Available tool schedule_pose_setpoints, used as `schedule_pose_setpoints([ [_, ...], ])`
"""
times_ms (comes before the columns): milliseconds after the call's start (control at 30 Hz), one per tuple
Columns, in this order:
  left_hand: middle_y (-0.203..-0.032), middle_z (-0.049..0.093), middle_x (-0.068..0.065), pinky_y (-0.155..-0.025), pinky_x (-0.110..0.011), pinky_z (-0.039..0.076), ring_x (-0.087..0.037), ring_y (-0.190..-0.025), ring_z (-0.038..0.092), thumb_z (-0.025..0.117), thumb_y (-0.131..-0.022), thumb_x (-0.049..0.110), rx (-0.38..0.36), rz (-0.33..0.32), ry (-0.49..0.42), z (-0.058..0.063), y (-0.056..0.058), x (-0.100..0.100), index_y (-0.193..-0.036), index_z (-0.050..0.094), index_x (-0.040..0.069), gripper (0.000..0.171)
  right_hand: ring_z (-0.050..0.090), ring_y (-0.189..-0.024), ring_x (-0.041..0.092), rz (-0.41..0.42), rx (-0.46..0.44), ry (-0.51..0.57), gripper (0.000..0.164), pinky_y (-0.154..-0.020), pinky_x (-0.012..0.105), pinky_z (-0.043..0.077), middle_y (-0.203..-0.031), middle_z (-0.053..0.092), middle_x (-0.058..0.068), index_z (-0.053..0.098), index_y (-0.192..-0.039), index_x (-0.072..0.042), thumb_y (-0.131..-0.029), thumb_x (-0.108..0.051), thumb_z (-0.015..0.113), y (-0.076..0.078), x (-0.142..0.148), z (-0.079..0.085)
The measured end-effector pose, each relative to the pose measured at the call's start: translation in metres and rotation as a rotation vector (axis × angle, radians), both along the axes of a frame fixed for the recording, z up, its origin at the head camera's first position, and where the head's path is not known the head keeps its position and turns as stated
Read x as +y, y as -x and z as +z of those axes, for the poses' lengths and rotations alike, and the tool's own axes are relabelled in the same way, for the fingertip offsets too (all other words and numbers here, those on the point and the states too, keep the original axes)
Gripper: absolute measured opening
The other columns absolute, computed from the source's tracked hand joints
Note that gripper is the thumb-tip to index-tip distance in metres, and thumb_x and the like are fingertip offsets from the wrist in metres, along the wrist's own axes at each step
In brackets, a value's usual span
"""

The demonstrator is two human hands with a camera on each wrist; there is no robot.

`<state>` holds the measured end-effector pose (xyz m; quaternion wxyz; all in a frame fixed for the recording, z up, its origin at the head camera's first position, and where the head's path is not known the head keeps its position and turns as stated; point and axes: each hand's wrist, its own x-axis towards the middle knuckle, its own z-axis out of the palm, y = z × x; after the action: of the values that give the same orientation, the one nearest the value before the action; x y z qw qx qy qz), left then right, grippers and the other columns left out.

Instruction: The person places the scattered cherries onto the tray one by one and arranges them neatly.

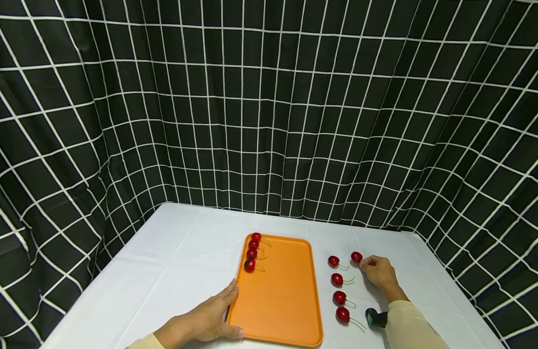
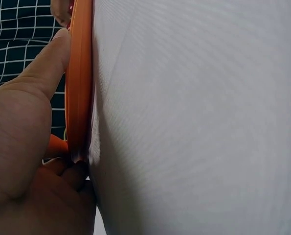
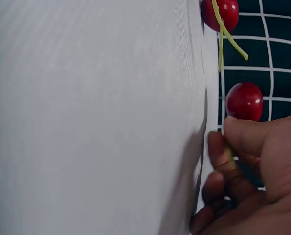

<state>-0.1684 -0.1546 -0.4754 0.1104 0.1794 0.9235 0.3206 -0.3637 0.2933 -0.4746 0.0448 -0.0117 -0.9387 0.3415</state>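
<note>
The cherry [image 1: 356,257] at the orange tray's [image 1: 279,303] two o'clock is pinched by its stem in the right hand [image 1: 379,274]; it could be dropped through a slack grip. The tray, touched at seven o'clock by the wide-spread left hand [image 1: 207,317], could be shifted by pressure.

On the table [image 1: 199,252], a tray [image 1: 279,300] with four cherries [image 1: 252,253] at its far left. Right of it, five more cherries [image 1: 336,279].
</note>
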Motion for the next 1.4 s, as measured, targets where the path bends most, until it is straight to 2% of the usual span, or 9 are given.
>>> schedule_pose_setpoints([
  [200, -0.159, 0.006, -0.018, -0.104, -0.060, 0.029, -0.044, -0.138, 0.023, 0.071, -0.071, 0.062, 0.000, 0.000, -0.001, 0.000, 0.001, 0.001, -0.150, 0.023, -0.004, 0.113, 0.053, -0.085, 0.027, -0.071, 0.048, 0.148, 0.015, -0.069, 0.036, 0.041, -0.084, 0.065, 0.007, 0.070, -0.091, 0.001, -0.091, -0.013, 0.064, -0.007, 0.007, 0.004],
  [333, -0.159, 0.005, -0.017, -0.105, -0.059, 0.028, -0.044, -0.138, 0.022, 0.071, -0.072, 0.062, -0.006, -0.005, -0.013, 0.000, 0.001, 0.000, -0.150, 0.022, -0.004, 0.113, 0.053, -0.084, 0.021, -0.080, 0.069, 0.256, 0.021, -0.064, 0.026, 0.043, -0.087, 0.067, 0.006, 0.070, -0.097, 0.004, -0.092, -0.015, 0.064, -0.012, 0.011, 0.008],
  [467, -0.159, 0.005, -0.018, -0.106, -0.059, 0.027, -0.044, -0.139, 0.020, 0.070, -0.072, 0.062, -0.006, -0.012, -0.021, 0.001, 0.001, -0.001, -0.150, 0.021, -0.005, 0.113, 0.055, -0.087, 0.016, -0.084, 0.094, 0.313, 0.027, -0.065, 0.022, 0.045, -0.094, 0.069, 0.005, 0.070, -0.102, 0.005, -0.093, -0.020, 0.065, -0.015, 0.012, 0.015],
  [667, -0.159, 0.005, -0.019, -0.106, -0.060, 0.026, -0.044, -0.139, 0.021, 0.070, -0.073, 0.062, -0.006, -0.007, -0.025, 0.001, 0.002, -0.001, -0.150, 0.021, -0.004, 0.113, 0.054, -0.091, 0.012, -0.090, 0.135, 0.365, 0.035, -0.078, 0.030, 0.044, -0.096, 0.069, 0.003, 0.068, -0.107, 0.005, -0.094, -0.027, 0.066, -0.021, 0.008, 0.032],
  [833, -0.159, 0.006, -0.019, -0.105, -0.061, 0.028, -0.045, -0.138, 0.023, 0.070, -0.073, 0.062, 0.001, -0.005, -0.011, 0.000, 0.001, 0.000, -0.150, 0.022, -0.004, 0.113, 0.054, -0.095, 0.017, -0.086, 0.159, 0.405, 0.036, -0.081, 0.035, 0.042, -0.096, 0.069, 0.003, 0.068, -0.107, 0.005, -0.093, -0.028, 0.067, -0.023, -0.001, 0.048],
  [1100, -0.159, 0.006, -0.018, -0.105, -0.061, 0.027, -0.045, -0.138, 0.020, 0.072, -0.073, 0.060, -0.009, -0.008, -0.033, -0.001, -0.001, -0.001, -0.150, 0.022, -0.005, 0.112, 0.049, -0.094, 0.019, -0.016, 0.178, 0.498, 0.031, -0.077, 0.033, 0.040, -0.090, 0.064, -0.002, 0.066, -0.105, 0.008, -0.094, -0.021, 0.066, -0.033, -0.030, 0.080],
  [1300, -0.159, 0.006, -0.018, -0.105, -0.061, 0.026, -0.045, -0.138, 0.020, 0.071, -0.072, 0.062, -0.015, 0.000, -0.037, -0.002, -0.001, -0.001, -0.150, 0.022, -0.005, 0.113, 0.048, -0.093, 0.023, 0.083, 0.191, 0.489, 0.028, -0.079, 0.035, 0.039, -0.096, 0.064, 0.007, 0.066, -0.103, 0.009, -0.095, -0.018, 0.065, -0.045, -0.056, 0.102],
  [1400, -0.159, 0.006, -0.017, -0.106, -0.061, 0.026, -0.045, -0.139, 0.020, 0.071, -0.073, 0.061, -0.013, 0.002, -0.043, -0.001, 0.000, -0.001, -0.149, 0.022, -0.005, 0.113, 0.047, -0.089, 0.023, 0.133, 0.220, 0.480, 0.025, -0.076, 0.035, 0.040, -0.095, 0.065, 0.010, 0.067, -0.101, 0.008, -0.094, -0.016, 0.065, -0.048, -0.070, 0.110],
])
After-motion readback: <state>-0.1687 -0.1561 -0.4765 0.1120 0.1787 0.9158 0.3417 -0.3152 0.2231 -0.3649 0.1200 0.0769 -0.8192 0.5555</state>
